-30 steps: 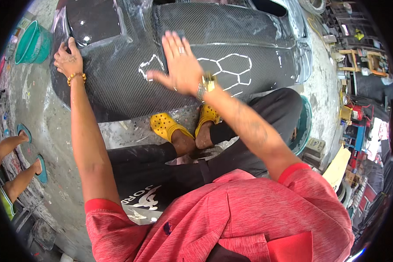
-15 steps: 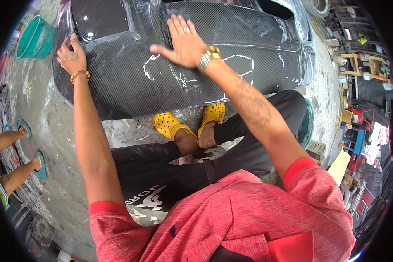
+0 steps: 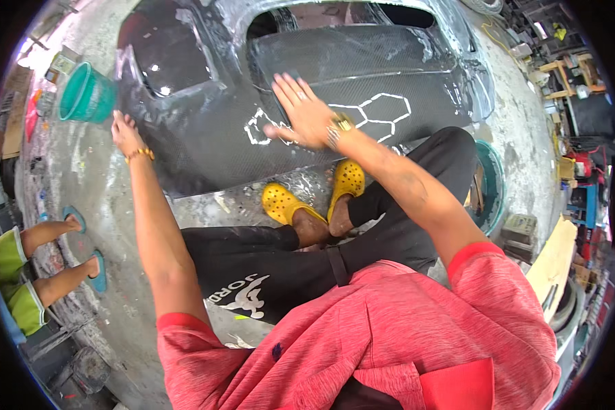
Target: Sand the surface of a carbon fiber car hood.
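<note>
A large dark carbon-fibre car panel [image 3: 212, 147], glossy in places, lies before me with raised openings at its far side. My right hand [image 3: 303, 117] rests flat against it, fingers stretched and slightly spread, a ring on one finger and a gold watch [image 3: 342, 121] at the wrist. White outlined hexagons [image 3: 386, 109] and smudged white marks show beside and under this hand. At the panel's left edge, my left hand [image 3: 128, 135] is closed round the rim, its fingertips partly hidden. A beaded bracelet [image 3: 139, 154] circles that wrist.
A green bucket [image 3: 87, 93] stands beyond my left hand. Another person's legs [image 3: 55, 236] in teal slippers are at the left. By my right knee sits a round green tub [image 3: 488, 188]. My yellow clogs [image 3: 283, 203] stand close to the panel's near edge. Clutter [image 3: 581, 164] lines the right.
My right hand has slid over the panel toward me, still flat. My left hand stays at the left rim. The view has shifted, showing more of the panel's far side.
</note>
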Demonstrator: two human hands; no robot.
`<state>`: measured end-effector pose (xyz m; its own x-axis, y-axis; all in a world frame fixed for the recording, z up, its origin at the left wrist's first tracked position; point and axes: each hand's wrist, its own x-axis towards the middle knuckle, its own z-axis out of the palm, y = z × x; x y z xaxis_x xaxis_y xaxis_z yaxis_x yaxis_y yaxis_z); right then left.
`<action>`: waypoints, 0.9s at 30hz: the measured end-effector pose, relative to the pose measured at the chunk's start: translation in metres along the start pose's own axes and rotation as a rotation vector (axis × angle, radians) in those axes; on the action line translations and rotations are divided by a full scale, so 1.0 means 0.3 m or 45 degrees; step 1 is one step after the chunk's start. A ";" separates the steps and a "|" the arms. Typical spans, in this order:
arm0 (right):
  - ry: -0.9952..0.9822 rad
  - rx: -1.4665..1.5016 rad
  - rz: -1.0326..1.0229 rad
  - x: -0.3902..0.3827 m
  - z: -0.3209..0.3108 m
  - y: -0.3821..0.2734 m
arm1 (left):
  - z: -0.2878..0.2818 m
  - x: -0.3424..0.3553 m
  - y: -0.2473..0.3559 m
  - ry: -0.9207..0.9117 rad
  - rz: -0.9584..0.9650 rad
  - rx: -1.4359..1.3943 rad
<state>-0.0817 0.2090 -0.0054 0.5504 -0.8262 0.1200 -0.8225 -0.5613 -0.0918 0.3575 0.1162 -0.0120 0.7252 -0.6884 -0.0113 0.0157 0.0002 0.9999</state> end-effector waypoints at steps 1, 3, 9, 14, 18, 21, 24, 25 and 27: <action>0.063 0.094 -0.071 -0.112 -0.023 -0.030 | -0.051 -0.023 0.035 0.009 0.038 -0.007; -0.021 0.147 -0.151 -0.308 -0.052 -0.072 | -0.142 -0.102 0.085 -0.086 0.110 0.085; -0.161 0.075 -0.207 -0.471 -0.035 -0.090 | -0.170 -0.391 0.205 -0.312 0.143 0.075; -0.010 0.749 -0.123 -0.426 -0.095 -0.026 | -0.091 -0.700 0.257 -0.623 0.169 0.122; 0.183 1.622 0.318 -0.411 -0.203 0.025 | 0.037 -0.949 0.228 -0.916 0.154 0.064; 0.071 2.423 0.357 -0.413 -0.233 0.044 | 0.157 -1.096 0.185 -1.123 0.117 0.082; -0.002 2.803 0.345 -0.425 -0.205 0.058 | 0.240 -1.186 0.156 -1.199 0.096 0.081; 0.006 2.820 0.400 -0.427 -0.189 0.061 | 0.257 -1.199 0.155 -1.184 0.097 0.104; 0.076 2.783 0.519 -0.427 -0.155 0.069 | 0.276 -1.209 0.160 -1.044 0.093 0.297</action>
<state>-0.1759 0.3053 0.0235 0.4039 -0.8990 -0.1692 0.5549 0.3878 -0.7360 0.0383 0.3058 0.0409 -0.0098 -0.9996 -0.0250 -0.2187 -0.0222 0.9755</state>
